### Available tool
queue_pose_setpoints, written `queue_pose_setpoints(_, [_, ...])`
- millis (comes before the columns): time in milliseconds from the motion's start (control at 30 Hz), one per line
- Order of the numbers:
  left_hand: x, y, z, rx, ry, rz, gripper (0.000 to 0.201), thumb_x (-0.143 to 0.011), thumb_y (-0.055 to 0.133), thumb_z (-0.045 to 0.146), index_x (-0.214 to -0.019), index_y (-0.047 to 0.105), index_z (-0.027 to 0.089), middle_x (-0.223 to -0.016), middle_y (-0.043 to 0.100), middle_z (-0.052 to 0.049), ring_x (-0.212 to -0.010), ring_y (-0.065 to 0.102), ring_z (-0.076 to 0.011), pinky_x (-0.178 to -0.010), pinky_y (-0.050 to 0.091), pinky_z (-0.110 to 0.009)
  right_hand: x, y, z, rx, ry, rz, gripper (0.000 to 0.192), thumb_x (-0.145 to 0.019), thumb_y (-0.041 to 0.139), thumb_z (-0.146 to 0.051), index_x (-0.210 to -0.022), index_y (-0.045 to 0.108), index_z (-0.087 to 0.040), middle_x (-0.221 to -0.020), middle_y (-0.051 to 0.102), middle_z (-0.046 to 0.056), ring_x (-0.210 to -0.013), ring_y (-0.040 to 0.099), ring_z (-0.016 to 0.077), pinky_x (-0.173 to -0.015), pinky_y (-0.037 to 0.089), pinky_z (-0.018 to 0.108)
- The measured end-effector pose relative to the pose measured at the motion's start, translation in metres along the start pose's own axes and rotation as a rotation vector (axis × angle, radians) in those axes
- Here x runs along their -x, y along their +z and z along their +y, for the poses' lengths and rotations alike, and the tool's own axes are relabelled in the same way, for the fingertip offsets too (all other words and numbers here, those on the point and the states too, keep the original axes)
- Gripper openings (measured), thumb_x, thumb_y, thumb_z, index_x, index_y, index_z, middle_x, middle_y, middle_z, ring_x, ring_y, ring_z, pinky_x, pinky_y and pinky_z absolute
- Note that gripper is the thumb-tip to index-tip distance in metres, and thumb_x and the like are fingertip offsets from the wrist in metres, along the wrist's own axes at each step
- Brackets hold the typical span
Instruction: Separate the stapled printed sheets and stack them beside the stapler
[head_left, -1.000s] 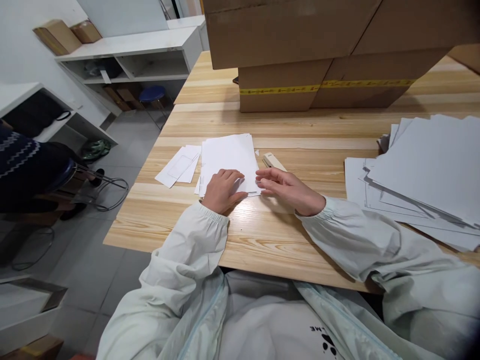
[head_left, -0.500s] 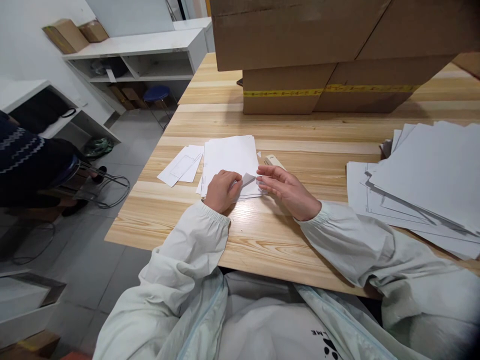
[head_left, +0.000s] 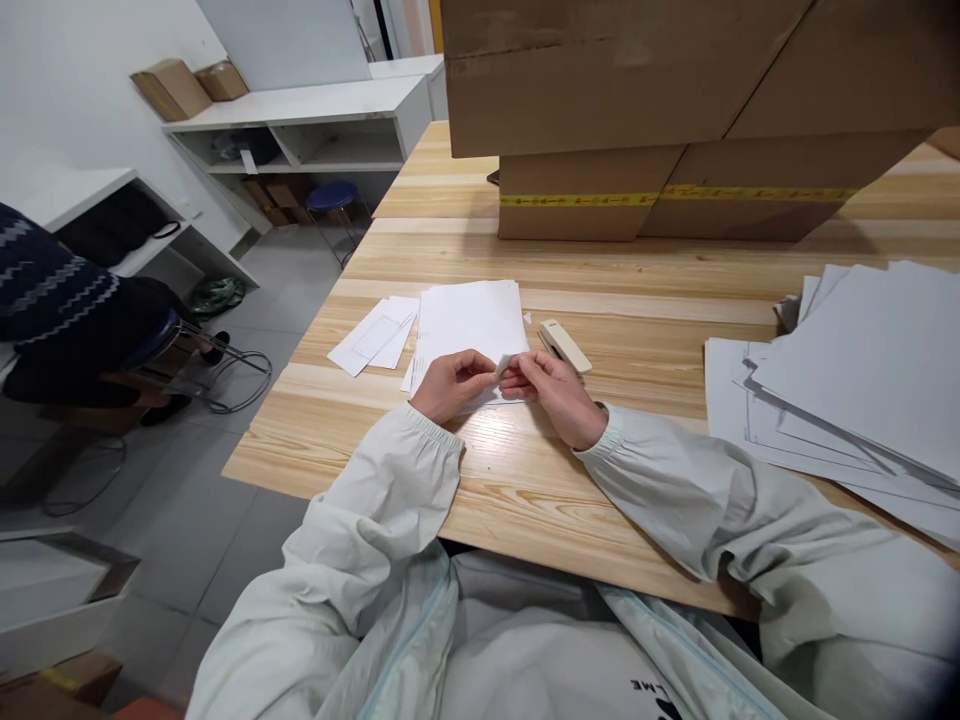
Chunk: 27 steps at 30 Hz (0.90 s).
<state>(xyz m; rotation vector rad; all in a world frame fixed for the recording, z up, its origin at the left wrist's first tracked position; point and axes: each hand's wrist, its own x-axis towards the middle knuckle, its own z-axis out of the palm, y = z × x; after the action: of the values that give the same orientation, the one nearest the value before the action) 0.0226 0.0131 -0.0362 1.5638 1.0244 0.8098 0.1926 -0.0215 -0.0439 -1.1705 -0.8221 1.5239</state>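
A small folded piece of white paper (head_left: 503, 365) is raised between my two hands, above the near edge of a stack of white sheets (head_left: 471, 318). My left hand (head_left: 450, 386) pinches its left side between thumb and fingers. From the right, my right hand (head_left: 553, 390) closes its fingertips on the same piece. Whether the piece is loose or a corner of the top sheet, I cannot tell. A cream stapler (head_left: 566, 347) lies just beyond my right hand. Left of the stack are a few narrow paper slips (head_left: 371, 336), one with a printed outline.
A large untidy pile of papers (head_left: 862, 370) covers the right side of the wooden table (head_left: 360, 440). Cardboard boxes (head_left: 585, 215) are stacked at the back. A seated person (head_left: 52, 290) is at the left, near a blue stool (head_left: 332, 196) and white shelves (head_left: 337, 98).
My right hand has moved left and its spread fingers have closed on the folded paper. The stapler shows more fully. The whole view has shifted slightly.
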Motion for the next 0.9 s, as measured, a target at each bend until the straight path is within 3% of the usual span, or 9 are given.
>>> queue_pose_setpoints(700, [-0.0025, 0.0013, -0.0004, -0.064, 0.009, 0.038, 0.021, -0.074, 0.065, 0.035, -0.076, 0.065, 0.014, -0.072, 0.064, 0.000, -0.067, 0.054, -0.0113, -0.066, 0.043, -0.026, 0.0003, -0.0014, -0.0011, -0.017, 0.018, -0.001, 0.025, -0.088, 0.066, -0.039, -0.081, 0.060, -0.016, -0.077, 0.067, 0.003, -0.064, 0.064, 0.0084, -0.066, 0.056, 0.022])
queue_pose_setpoints(900, [-0.0001, 0.0030, -0.0033, -0.290, 0.088, 0.029, 0.011, -0.072, 0.064, 0.025, -0.079, 0.064, 0.016, -0.077, 0.065, -0.002, -0.071, 0.056, -0.0133, -0.069, 0.044, -0.028, 0.0017, 0.0006, -0.0014, 0.014, 0.002, 0.019, 0.025, -0.088, 0.063, -0.041, -0.083, 0.054, -0.018, -0.077, 0.065, 0.000, -0.063, 0.064, 0.0080, -0.062, 0.057, 0.022])
